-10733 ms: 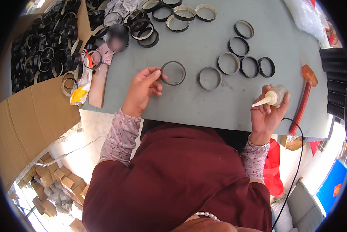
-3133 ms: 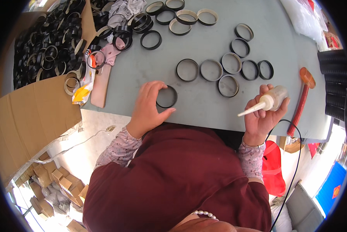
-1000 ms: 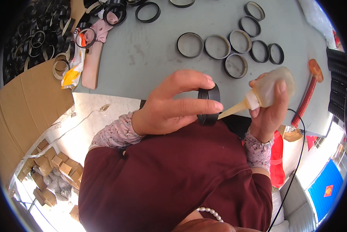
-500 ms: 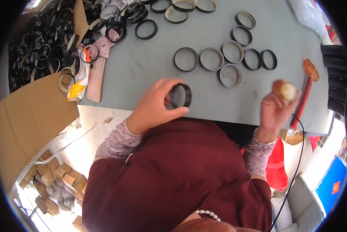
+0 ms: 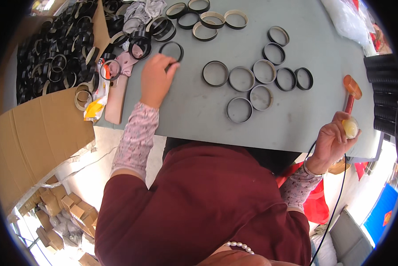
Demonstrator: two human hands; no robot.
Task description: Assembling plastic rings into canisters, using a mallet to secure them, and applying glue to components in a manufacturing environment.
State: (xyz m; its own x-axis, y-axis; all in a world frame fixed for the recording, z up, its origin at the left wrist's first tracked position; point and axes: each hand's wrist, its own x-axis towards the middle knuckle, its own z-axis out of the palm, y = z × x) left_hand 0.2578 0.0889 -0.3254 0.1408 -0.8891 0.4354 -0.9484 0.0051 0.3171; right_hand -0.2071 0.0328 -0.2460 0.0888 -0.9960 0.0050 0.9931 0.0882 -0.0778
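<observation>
With its fingers and thumb drawn together at the near edge of a black ring [image 5: 181,49], my left hand [image 5: 156,80] reaches across the table's left part. The fingers cover some of that ring. Over the right front edge, my right hand [image 5: 331,139] is closed around a small rounded, clear and pale-yellow object [image 5: 350,127], whose kind I cannot make out. Several black rings lie in a group mid-table, among them one nearest me [image 5: 239,122]. More rings with pale insides, including one at the back [image 5: 236,27], rest farther away.
A large cardboard box [image 5: 35,111] heaped with black rings stands at the left. Near it lie a pink flat bar [image 5: 115,99] and a yellow-white packet [image 5: 94,108]. A hammer-shaped tool with a red handle [image 5: 349,104] lies at the right; a black cable [image 5: 341,190] hangs beside my right arm.
The ring my left hand held now lies nearest me in the middle group. That hand has moved left and away to another ring. My right hand has come lower and rightward, keeping the pale-yellow object.
</observation>
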